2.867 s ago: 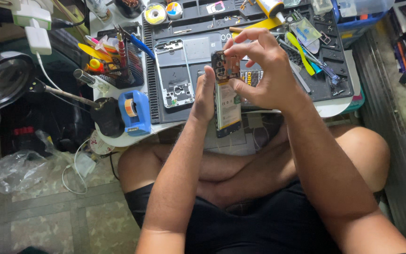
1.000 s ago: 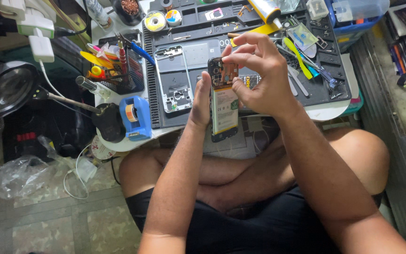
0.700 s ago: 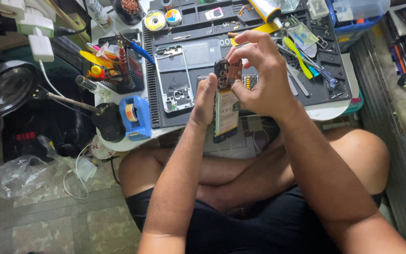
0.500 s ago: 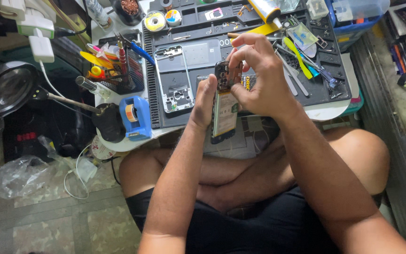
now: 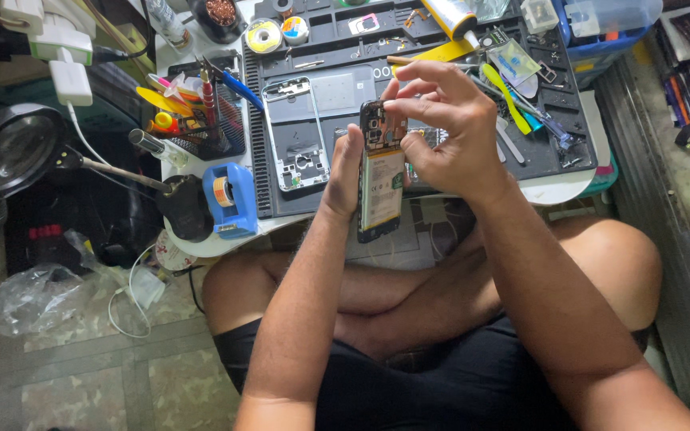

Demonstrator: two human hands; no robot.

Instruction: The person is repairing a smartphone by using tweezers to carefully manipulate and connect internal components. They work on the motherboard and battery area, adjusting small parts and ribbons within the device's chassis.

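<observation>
Over a cluttered tabletop (image 5: 557, 187), the left hand (image 5: 343, 172) grips an opened phone (image 5: 380, 172) upright while the right hand (image 5: 449, 132), fingertips pinched, works its upper circuitry, apparently mid-disassembly; next calls for fine tweezing.

Low white table (image 5: 557, 190), dark repair mat (image 5: 441, 32), blue tape dispenser (image 5: 231, 199)

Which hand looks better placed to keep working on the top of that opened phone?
Probably the right hand: its fingertips pinch at the exposed upper circuit end of the opened black phone with its pale battery, while the left hand only braces its side.
</observation>
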